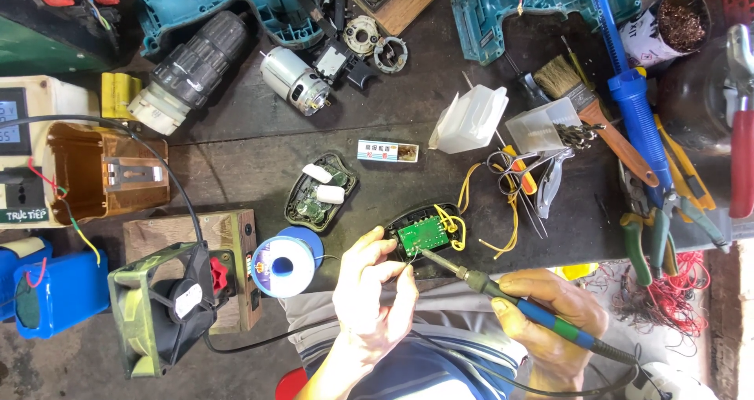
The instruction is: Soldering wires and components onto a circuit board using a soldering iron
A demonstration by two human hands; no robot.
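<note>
Right hand (550, 317) is wrapped tight round a soldering iron (503, 294), tip pointing to 10 o'clock & touching the green circuit board (422, 234) in its black shell on the worktop (251, 144). Left hand (373, 294) sits at the board's 7 o'clock, fingers pinched on thin solder wire. Solder spool (283, 265) at 9 o'clock of that hand, scissors (514, 172) approx 1 o'clock of the board.
</note>
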